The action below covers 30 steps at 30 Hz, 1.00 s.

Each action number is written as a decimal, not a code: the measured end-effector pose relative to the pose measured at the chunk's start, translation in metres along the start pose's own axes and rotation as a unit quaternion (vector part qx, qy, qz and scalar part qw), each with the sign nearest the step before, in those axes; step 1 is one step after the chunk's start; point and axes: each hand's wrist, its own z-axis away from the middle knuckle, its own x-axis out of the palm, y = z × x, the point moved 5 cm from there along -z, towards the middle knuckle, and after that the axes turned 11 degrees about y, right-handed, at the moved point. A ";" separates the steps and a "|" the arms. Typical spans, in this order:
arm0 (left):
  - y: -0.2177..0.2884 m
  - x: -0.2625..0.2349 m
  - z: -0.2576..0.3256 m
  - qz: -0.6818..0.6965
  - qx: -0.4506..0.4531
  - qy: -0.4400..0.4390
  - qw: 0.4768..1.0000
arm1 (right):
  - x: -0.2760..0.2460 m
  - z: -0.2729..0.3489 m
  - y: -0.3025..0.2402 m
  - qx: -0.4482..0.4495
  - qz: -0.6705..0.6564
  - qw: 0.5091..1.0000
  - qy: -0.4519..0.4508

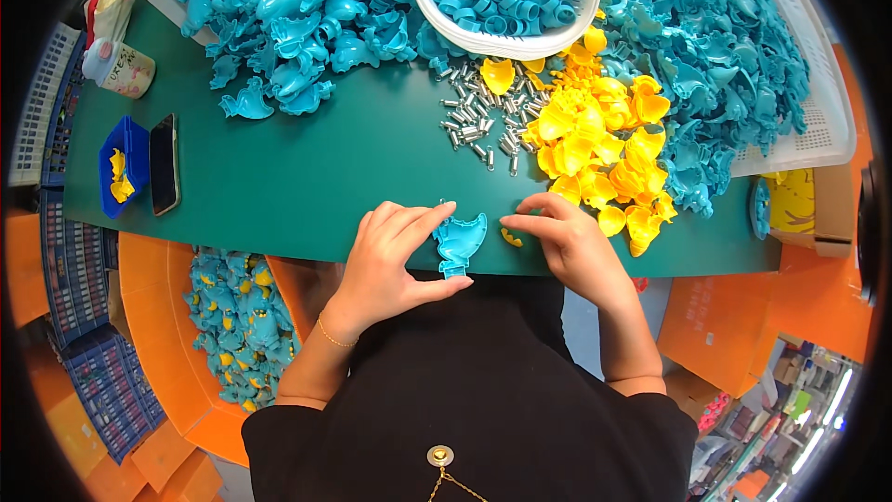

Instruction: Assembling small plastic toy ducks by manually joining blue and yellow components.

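A teal moulded plastic shell half stands between the thumb and fingers of my left hand, its hollow side up, over the table's near edge. My right hand is just to the right, thumb and forefinger drawn together. Whatever those fingertips hold, if anything, is too small to make out. Close below them lies a small curved yellow piece, apart from the shell. Small metal springs are scattered beyond my hands. Yellow plastic shells are heaped past my right hand.
Teal shells pile up at the back left, more at the right by a white basket. A white tub holds teal rings. A phone, blue box and cup stand left. Below, an orange bin holds teal-and-yellow pieces.
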 end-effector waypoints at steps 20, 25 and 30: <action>-0.001 0.001 -0.001 0.009 -0.007 -0.010 1.000 | 0.000 0.002 0.003 -0.128 0.021 0.991 0.042; 0.000 0.002 0.000 -0.005 0.002 -0.005 1.000 | 0.009 -0.007 -0.008 -0.009 -0.092 0.990 0.107; -0.002 0.003 -0.001 -0.002 -0.004 0.002 1.000 | 0.031 -0.024 -0.010 -0.120 -0.102 0.979 0.133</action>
